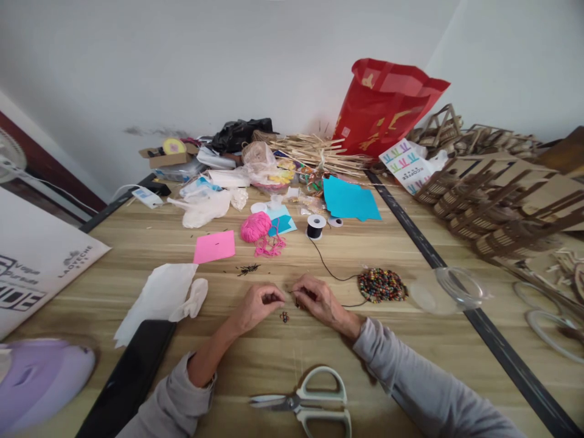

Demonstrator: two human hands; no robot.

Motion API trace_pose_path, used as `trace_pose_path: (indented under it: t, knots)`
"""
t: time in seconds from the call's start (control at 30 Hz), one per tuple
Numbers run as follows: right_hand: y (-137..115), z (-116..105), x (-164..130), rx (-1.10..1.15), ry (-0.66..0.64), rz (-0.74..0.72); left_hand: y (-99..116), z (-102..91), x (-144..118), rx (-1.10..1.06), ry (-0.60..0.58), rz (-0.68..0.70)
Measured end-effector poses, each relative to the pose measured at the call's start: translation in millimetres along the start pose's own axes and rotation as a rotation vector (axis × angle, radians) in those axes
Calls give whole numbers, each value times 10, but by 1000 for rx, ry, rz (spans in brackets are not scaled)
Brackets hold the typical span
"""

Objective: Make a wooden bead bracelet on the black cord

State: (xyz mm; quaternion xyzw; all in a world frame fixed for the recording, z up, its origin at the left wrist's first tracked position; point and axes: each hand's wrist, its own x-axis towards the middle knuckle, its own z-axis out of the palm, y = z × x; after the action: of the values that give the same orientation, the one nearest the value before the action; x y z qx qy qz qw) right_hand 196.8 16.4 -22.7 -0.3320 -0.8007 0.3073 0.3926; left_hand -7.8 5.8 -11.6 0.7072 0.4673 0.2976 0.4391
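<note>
My left hand [261,306] is closed in a pinch above the table; whatever lies between its fingertips is too small to make out. Facing it, my right hand [316,299] pinches a thin black cord, with a dark bead or two under its fingers. A small cluster of dark beads [285,317] sits just below and between both hands. To the right lies a heap of multicoloured beads [382,285], with black cord running from it towards my right hand and up to a black cord spool [316,227]. Short black cord pieces [249,269] lie beyond my left hand.
White-handled scissors [301,400] lie open near the front edge. Left are a black case [132,377] and white paper [157,298]. Pink yarn [256,227], blue sheets [350,198] and a red bag [387,109] stand farther back. A clear plastic container [460,289] is at right.
</note>
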Motion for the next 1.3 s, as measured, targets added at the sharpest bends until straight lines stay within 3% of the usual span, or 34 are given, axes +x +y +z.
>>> trace_pose_path:
  t: [0.4,0.93,1.3]
  knots:
    - [41,11,0,44,38,61,50,-88,-19,187,-152,149]
    - [33,7,-3,44,46,75,117,-171,-25,224,-279,162]
    - [31,11,-1,39,40,56,106,-150,-39,296,-282,168]
